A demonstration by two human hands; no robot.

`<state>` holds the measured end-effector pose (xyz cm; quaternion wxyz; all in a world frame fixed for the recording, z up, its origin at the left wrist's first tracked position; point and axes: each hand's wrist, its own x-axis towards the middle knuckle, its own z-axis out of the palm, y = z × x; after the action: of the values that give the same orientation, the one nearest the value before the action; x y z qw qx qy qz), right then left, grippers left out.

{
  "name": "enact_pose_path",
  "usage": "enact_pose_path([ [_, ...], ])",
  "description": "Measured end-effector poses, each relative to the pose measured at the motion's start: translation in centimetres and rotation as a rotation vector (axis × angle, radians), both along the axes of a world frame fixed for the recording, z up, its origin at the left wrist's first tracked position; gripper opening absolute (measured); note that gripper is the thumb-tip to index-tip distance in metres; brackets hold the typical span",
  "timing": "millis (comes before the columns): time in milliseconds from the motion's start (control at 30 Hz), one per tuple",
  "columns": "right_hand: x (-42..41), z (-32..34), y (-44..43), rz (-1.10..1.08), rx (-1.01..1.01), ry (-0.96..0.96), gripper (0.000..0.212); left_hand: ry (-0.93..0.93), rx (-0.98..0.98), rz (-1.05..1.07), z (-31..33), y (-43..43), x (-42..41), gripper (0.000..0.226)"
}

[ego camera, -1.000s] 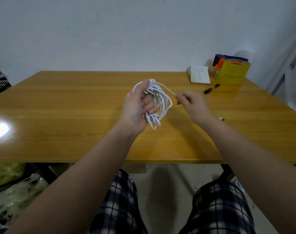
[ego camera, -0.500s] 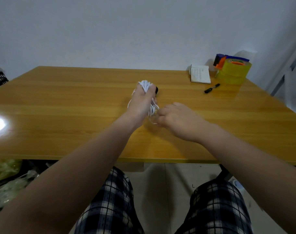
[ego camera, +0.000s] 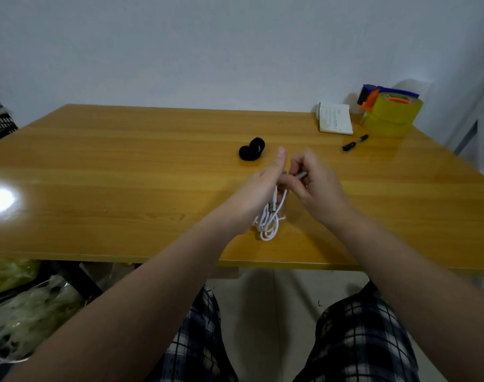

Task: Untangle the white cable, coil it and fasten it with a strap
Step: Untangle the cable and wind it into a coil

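Hanging from the left hand's (ego camera: 258,191) grip, the coiled cable (ego camera: 269,223) drooped over the table (ego camera: 125,166); the right hand (ego camera: 316,184) pinched its free end (strap (ego camera: 251,150) lay just beyond, nearer the left thumb).

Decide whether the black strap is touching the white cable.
Apart: the head view shows bare tabletop between the black strap and the white cable.
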<state>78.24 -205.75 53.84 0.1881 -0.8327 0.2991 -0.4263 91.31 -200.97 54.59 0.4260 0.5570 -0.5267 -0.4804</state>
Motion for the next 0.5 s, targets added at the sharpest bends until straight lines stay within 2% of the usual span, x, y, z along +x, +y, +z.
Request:
enact_pose_path([
  [67,0.2,-0.8,0.0,-0.063,-0.066,-0.065,0.020,0.092,0.040,-0.075,0.4,0.2,-0.5,0.079],
  [133,0.4,-1.2,-0.4,-0.141,-0.169,-0.126,0.022,0.231,0.133,-0.121,0.8,0.5,-0.9,0.077],
  [167,0.4,-1.1,-0.5,-0.112,-0.113,-0.178,0.025,0.268,0.192,-0.137,1.1,0.7,-0.9,0.075],
  [233,0.7,-0.5,0.2,0.049,0.290,-0.268,0.025,0.289,0.285,-0.168,1.6,0.3,-0.7,0.075],
  [267,0.9,-0.4,0.4,0.139,0.512,-0.306,0.023,0.266,0.308,-0.182,1.9,0.2,-0.5,0.076],
  [300,1.0,-0.5,0.6,0.167,0.642,-0.344,0.019,0.223,0.309,-0.180,2.0,-0.1,-0.2,0.076],
  [333,1.3,-0.4,0.8,0.121,0.671,-0.352,0.015,0.161,0.277,-0.149,2.1,-0.2,-0.1,0.076],
  [500,3.1,-0.2,1.7,-0.247,0.368,-0.342,0.032,-0.321,-0.135,0.166,1.4,-2.0,0.2,0.078],
])
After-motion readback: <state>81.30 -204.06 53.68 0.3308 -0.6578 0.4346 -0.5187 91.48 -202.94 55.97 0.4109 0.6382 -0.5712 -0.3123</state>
